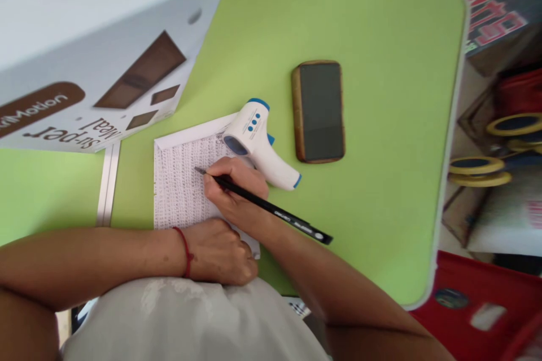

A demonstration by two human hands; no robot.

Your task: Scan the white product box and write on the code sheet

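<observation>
Here, the right hand (242, 179) pinches a black pen (292, 219) between thumb and fingers, its tip low over the closely written notepad (178, 189); contact with the paper cannot be settled from this angle. The left hand (220, 251) is curled into a fist across the notepad's lower edge, palm hidden, with a red cord (186, 251) around its wrist. A white handheld device (266, 149) with blue buttons overlaps the notepad's upper right corner, just above the writing hand and limiting room there; its handle projects past the paper. The notepad's left edge lies near a metal strip (108, 186), and its upper left corner near a large printed box (139, 67). To the right, a phone (322, 110) stands apart from the device, and a broad stretch of green tabletop (393, 141) runs thence to the pale rim (455, 101). Beyond the rim sits a red container (457, 276).
</observation>
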